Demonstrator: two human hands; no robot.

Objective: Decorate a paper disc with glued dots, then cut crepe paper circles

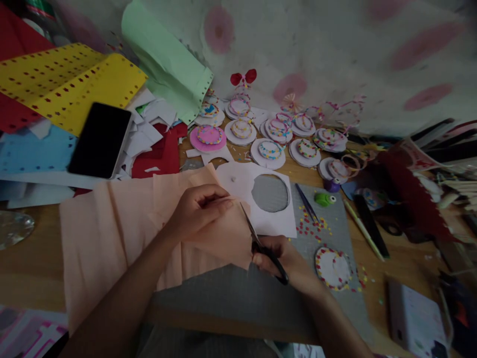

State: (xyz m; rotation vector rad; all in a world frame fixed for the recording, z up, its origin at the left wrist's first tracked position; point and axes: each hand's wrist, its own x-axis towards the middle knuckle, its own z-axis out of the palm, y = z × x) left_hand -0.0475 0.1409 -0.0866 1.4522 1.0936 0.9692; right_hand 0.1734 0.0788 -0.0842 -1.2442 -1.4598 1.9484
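Two bare arms [130, 278] reach over the worktop [33, 273]. Peach paper [219, 238] lies there, pinched near one edge by the left grip [201, 206]; the right grip [285, 258] holds black scissors [276, 264] against it. The paper looks light, soft, easy to tear; pinch gently, near an edge.

Scissor handle [276, 267] partly behind fingers [273, 242]

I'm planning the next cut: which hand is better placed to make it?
Likely the right hand: it holds the scissors, blades at the peach paper, while the left hand pinches that paper.
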